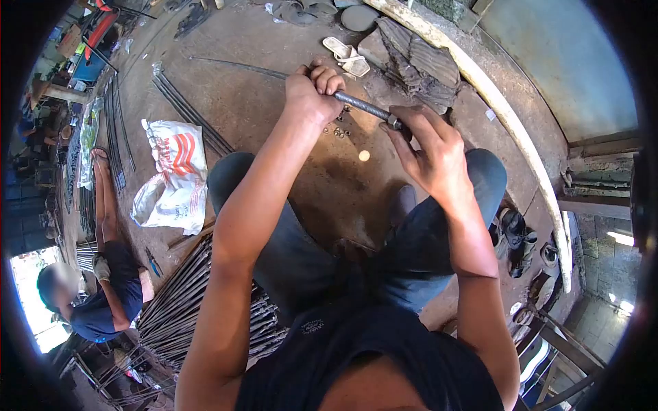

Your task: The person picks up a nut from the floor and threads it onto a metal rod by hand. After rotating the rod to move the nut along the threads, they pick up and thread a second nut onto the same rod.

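Observation:
A long dark metal rod [367, 106] with a threaded end lies across my two hands. My left hand [312, 92] is closed around it, and the rod runs on past that hand toward the upper left. At the near end of the thread sits a hex nut [393, 121]. The thumb and fingers of my right hand [433, 147] are closed about this nut and the rod's tip; the tip is partly hidden by the fingers. Below the rod, several small loose nuts [338, 131] lie on the floor between my knees.
To the left lie a white sack [175, 178] with red print, thin rods [185, 106] and a big bundle of threaded rods [188, 294]. Another person [103, 294] sits at far left. Sandals [346, 56] lie ahead; a long pale pole [507, 103] curves along the right.

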The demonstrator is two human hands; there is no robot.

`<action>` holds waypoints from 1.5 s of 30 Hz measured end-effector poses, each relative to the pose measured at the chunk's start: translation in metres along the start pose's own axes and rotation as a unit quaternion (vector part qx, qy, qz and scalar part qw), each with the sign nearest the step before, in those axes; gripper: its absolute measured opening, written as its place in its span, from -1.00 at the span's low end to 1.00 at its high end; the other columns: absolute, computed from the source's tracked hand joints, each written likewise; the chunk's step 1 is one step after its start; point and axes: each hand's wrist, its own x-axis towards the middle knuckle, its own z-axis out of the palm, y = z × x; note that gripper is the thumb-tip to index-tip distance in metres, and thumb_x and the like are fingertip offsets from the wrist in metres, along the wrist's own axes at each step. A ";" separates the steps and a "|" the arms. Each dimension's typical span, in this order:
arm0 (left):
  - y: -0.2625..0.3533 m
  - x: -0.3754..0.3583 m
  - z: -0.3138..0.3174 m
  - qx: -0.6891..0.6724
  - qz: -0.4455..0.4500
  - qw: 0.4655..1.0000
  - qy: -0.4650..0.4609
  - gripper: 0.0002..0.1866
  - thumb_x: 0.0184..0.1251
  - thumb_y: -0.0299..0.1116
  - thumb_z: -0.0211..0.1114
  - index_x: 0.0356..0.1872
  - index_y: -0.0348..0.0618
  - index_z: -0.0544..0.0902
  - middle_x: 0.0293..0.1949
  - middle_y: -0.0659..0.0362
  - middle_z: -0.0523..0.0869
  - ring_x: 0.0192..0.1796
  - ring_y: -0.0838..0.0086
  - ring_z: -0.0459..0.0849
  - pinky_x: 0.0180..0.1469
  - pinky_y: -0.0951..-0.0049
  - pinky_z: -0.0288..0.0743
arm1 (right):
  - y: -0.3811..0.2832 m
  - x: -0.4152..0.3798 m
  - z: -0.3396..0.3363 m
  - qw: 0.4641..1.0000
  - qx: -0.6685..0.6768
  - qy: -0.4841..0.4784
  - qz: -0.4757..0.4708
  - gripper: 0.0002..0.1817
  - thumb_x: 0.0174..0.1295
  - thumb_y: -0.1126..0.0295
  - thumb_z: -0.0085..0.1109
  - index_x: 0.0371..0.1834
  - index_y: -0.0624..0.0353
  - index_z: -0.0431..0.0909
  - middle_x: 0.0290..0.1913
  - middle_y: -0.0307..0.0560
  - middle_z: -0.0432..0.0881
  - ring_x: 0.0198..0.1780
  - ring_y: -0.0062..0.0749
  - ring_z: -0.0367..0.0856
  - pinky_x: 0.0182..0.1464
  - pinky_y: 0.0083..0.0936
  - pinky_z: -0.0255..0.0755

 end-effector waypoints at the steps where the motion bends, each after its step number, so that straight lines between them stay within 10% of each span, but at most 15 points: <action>1: -0.001 0.000 0.002 -0.007 -0.006 1.000 -0.006 -0.63 0.59 -0.27 -0.21 -0.41 -0.24 0.42 -0.72 0.36 0.14 -0.74 0.62 0.03 -0.69 0.57 -0.03 | -0.004 -0.002 0.002 0.999 -0.008 -0.008 0.043 -0.72 0.21 0.35 0.37 -0.09 0.20 0.56 -0.36 0.05 0.63 -0.41 0.01 0.69 -0.40 -0.18 0.55; 13: -0.024 0.015 0.000 0.032 0.026 0.998 0.047 -0.59 0.62 -0.20 -0.25 -0.41 -0.19 0.41 -0.71 0.37 0.16 -0.73 0.64 0.00 -0.68 0.58 -0.08 | 0.007 -0.006 0.012 0.976 -0.110 -0.062 0.176 -0.63 0.34 0.13 0.25 -0.31 0.29 0.55 -0.55 0.15 0.54 -0.58 0.07 0.54 -0.49 -0.14 0.41; 15: -0.026 0.014 -0.001 0.027 0.037 0.997 0.055 -0.59 0.63 -0.19 -0.25 -0.40 -0.19 0.41 -0.71 0.38 0.16 -0.73 0.64 0.00 -0.67 0.59 -0.09 | 0.007 -0.007 0.014 0.944 0.069 -0.053 0.319 -0.54 0.38 0.12 0.23 -0.48 0.35 0.53 -0.67 0.22 0.39 -0.67 -0.04 0.35 -0.51 -0.16 0.28; 20: -0.029 0.009 -0.005 0.072 0.044 0.993 0.084 -0.60 0.62 -0.18 -0.23 -0.40 -0.17 0.40 -0.71 0.38 0.15 -0.72 0.63 0.00 -0.66 0.58 -0.09 | 0.001 -0.003 0.000 0.935 0.026 -0.151 0.321 -0.57 0.38 0.13 0.23 -0.41 0.37 0.57 -0.63 0.24 0.42 -0.64 -0.02 0.37 -0.47 -0.16 0.30; 22: -0.027 0.012 -0.005 0.072 0.042 0.993 0.081 -0.61 0.62 -0.19 -0.22 -0.41 -0.16 0.39 -0.71 0.38 0.14 -0.72 0.63 0.00 -0.66 0.58 -0.09 | -0.001 -0.004 0.000 0.984 -0.057 -0.094 0.138 -0.63 0.34 0.14 0.25 -0.23 0.32 0.57 -0.43 0.20 0.56 -0.54 0.07 0.57 -0.43 -0.17 0.44; 28: -0.027 0.010 -0.012 0.084 0.031 0.991 0.097 -0.67 0.58 -0.27 -0.21 -0.43 -0.13 0.38 -0.70 0.39 0.16 -0.72 0.63 0.01 -0.67 0.57 -0.08 | 0.004 -0.012 0.000 0.967 -0.192 -0.158 0.060 -0.68 0.34 0.20 0.22 -0.24 0.29 0.50 -0.24 0.15 0.58 -0.44 0.10 0.66 -0.41 -0.16 0.52; 37: -0.037 0.017 -0.032 0.120 0.041 0.985 0.118 -0.69 0.55 -0.30 -0.22 -0.45 -0.09 0.35 -0.68 0.38 0.19 -0.72 0.62 0.04 -0.67 0.56 -0.06 | 0.004 -0.027 0.010 0.936 0.004 -0.208 0.283 -0.67 0.43 0.25 0.10 -0.27 0.40 0.47 -0.44 0.45 0.58 -0.40 0.41 0.58 -0.40 0.03 0.41; 39: -0.038 0.017 -0.037 0.125 0.039 0.984 0.124 -0.69 0.56 -0.29 -0.21 -0.46 -0.09 0.34 -0.68 0.37 0.19 -0.72 0.62 0.04 -0.66 0.56 -0.05 | 0.013 -0.036 0.015 0.948 0.027 -0.166 0.269 -0.61 0.49 0.17 0.00 -0.42 0.26 0.44 -0.60 0.15 0.54 -0.63 0.11 0.52 -0.56 -0.14 0.29; 41: -0.038 0.019 -0.042 0.137 0.039 0.984 0.105 -0.69 0.56 -0.27 -0.20 -0.46 -0.07 0.33 -0.68 0.38 0.18 -0.71 0.62 0.04 -0.66 0.55 -0.05 | 0.018 -0.034 0.013 0.634 0.459 -0.159 0.602 -0.54 0.51 0.05 -0.09 -0.54 0.08 0.32 -0.69 -0.28 0.30 -0.76 -0.40 0.25 -0.67 -0.40 0.10; 45: -0.036 0.018 -0.049 0.119 0.019 0.988 0.092 -0.69 0.57 -0.26 -0.20 -0.45 -0.07 0.33 -0.68 0.37 0.17 -0.71 0.61 0.03 -0.66 0.55 -0.05 | 0.032 -0.035 0.006 0.503 0.508 -0.222 0.664 -0.50 0.47 -0.07 -0.10 -0.55 0.02 0.29 -0.65 -0.41 0.20 -0.72 -0.61 0.14 -0.68 -0.53 0.02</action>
